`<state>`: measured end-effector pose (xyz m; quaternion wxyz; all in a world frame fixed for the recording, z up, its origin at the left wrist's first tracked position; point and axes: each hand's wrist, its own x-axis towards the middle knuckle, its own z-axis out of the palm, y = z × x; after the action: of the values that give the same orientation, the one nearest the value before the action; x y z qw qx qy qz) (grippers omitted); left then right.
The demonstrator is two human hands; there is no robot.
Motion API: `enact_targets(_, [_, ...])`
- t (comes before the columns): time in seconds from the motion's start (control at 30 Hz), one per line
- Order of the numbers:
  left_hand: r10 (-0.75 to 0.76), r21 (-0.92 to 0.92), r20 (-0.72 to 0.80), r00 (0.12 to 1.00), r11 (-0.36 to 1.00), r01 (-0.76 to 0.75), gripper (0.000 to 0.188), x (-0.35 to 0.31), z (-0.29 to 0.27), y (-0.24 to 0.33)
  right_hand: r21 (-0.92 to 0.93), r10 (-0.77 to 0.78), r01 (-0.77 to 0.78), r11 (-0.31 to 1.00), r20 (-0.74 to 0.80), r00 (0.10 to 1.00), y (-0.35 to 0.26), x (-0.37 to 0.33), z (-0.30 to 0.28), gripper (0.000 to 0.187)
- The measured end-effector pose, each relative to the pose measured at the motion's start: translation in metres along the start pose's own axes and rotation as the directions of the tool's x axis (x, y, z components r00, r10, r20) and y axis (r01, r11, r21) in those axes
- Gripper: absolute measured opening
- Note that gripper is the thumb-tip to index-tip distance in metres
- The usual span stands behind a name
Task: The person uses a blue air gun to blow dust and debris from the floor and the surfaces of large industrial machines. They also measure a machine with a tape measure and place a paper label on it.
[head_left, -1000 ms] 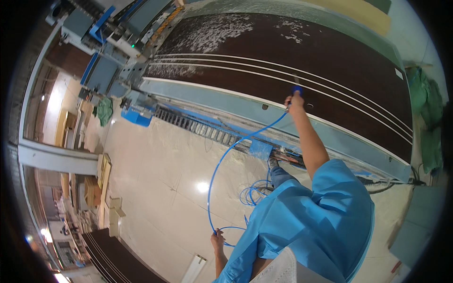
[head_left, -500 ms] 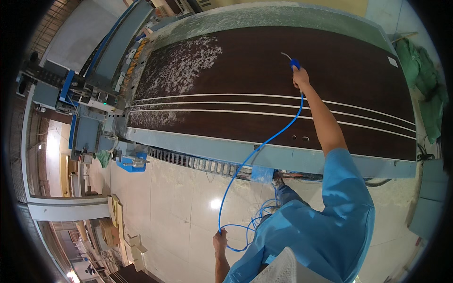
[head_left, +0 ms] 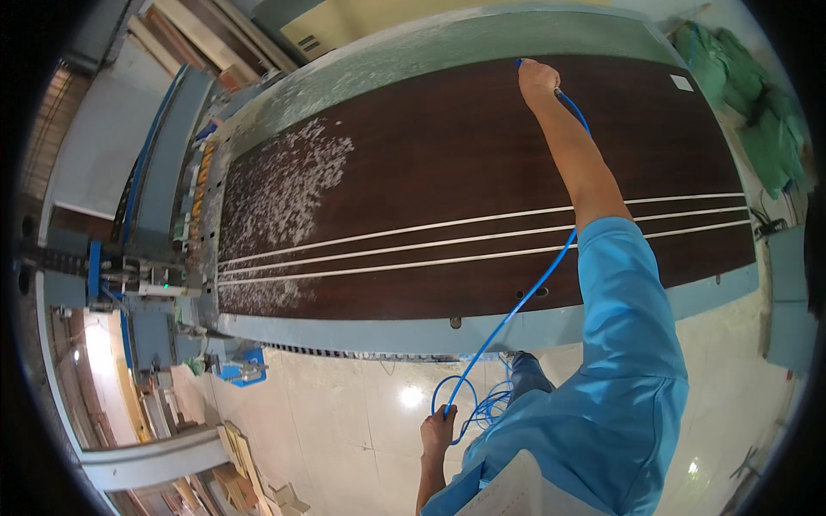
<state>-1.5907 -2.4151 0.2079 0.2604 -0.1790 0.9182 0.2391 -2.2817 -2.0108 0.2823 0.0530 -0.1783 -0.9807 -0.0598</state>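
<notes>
My right hand (head_left: 539, 79) is closed round an air blow gun (head_left: 520, 62), reaching over the far edge of a dark brown panel (head_left: 465, 146). Most of the gun is hidden by the hand; only a bit of blue shows past the fingers. From it a blue air hose (head_left: 535, 291) passes behind my forearm and crosses the panel to my left hand (head_left: 438, 432), which grips it low over the floor. White dust and chips (head_left: 288, 193) cover the panel's left part. Several pale grooves (head_left: 413, 244) run lengthwise near its front edge.
The panel lies on a machine bed with a grey-blue edge (head_left: 387, 333). A gantry with a tool head (head_left: 159, 277) stands at the left. Green bags (head_left: 723, 69) are at the far right. Loose hose coils (head_left: 490, 404) hang near my legs; wood offcuts (head_left: 245, 469) lie lower left.
My right hand has moved away from me with the blow gun, toward the panel's far edge. My left hand, still on the hose, sits slightly right and higher. The whole view has shifted and tilted.
</notes>
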Motion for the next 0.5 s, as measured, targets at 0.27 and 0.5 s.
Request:
enact_targets(0.27, [0.176,0.062,0.112,0.978,0.981,-0.184,0.033,0.042,-0.008,0.008,-0.077,0.252,-0.264,0.961,-0.142,0.957,0.140,0.020,0.023,0.030])
enact_targets(0.5, [0.169,0.034,0.088,0.982,0.984,-0.172,0.034,0.046,-0.020,-0.008,0.865,0.201,-0.380,0.327,0.329,0.923,0.182,0.003,0.056,0.041])
